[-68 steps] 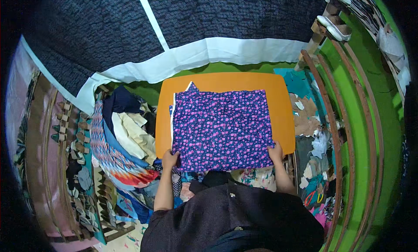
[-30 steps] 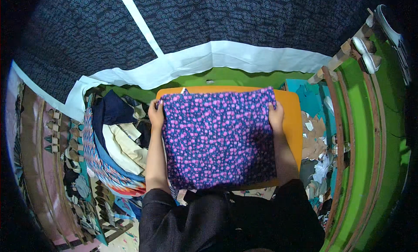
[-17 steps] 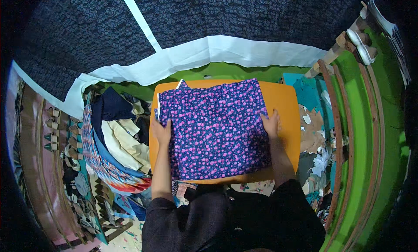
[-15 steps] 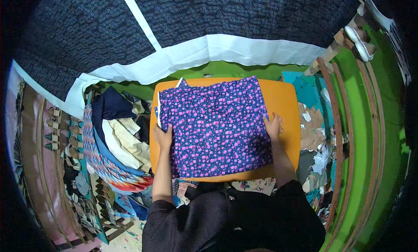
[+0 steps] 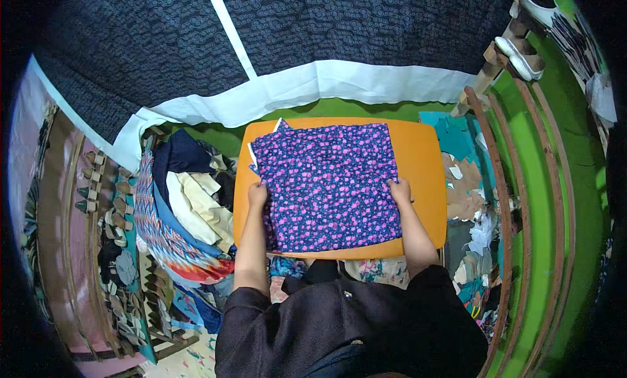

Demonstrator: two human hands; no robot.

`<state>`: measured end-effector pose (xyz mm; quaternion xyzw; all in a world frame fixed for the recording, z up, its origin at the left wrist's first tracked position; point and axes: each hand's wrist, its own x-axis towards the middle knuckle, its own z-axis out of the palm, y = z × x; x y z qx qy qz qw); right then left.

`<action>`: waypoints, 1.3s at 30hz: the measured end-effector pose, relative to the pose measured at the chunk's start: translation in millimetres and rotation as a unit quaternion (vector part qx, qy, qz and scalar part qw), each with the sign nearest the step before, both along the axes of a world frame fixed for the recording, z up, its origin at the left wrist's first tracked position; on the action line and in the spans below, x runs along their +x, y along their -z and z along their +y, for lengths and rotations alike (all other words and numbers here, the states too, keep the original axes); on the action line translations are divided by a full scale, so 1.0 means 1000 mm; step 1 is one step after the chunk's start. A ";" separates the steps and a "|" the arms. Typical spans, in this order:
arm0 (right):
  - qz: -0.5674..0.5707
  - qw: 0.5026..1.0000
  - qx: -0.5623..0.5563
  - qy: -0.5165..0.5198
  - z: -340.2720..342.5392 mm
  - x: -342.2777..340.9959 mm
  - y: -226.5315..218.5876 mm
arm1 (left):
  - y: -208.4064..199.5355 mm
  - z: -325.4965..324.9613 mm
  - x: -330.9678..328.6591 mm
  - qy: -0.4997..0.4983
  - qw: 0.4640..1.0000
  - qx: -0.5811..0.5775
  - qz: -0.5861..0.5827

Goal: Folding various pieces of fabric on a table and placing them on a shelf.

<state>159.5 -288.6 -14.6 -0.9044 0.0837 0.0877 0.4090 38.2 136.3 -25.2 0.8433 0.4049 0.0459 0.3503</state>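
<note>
A navy-purple cloth with small pink flowers (image 5: 330, 188) lies spread in a roughly square shape on the orange tabletop (image 5: 421, 182). White edging shows at its far left corner, where a small flap sticks out. My left hand (image 5: 258, 194) is closed on the cloth's left edge, with the fingertips partly hidden. On the opposite side, my right hand (image 5: 401, 191) pinches the right edge between thumb and fingers. Slight ripples run across the cloth's upper part, and its near edge lies close to the table's front edge.
Left of the table is a heap of clothes (image 5: 196, 201) in a zigzag-patterned cloth. Shoe racks stand left and right, with a white shoe (image 5: 519, 59) on the right rack (image 5: 503, 234). A dark patterned curtain (image 5: 379, 32) with a white border hangs beyond the table.
My right hand's fingers, spread before, have closed on the right edge. Both hands sit slightly closer together, and the cloth appears narrower. The whole view has shifted a little.
</note>
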 end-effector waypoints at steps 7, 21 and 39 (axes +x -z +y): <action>0.058 0.938 0.341 -0.020 -0.015 -0.019 -0.049 | -0.004 0.038 -0.026 -0.037 0.827 -0.555 -0.082; -0.207 0.893 0.399 0.013 -0.019 0.072 -0.162 | -0.194 0.044 0.085 0.141 0.872 -0.351 -0.311; 0.031 0.962 0.265 0.062 -0.112 -0.113 0.000 | -0.009 -0.005 0.001 0.237 0.918 -0.315 0.039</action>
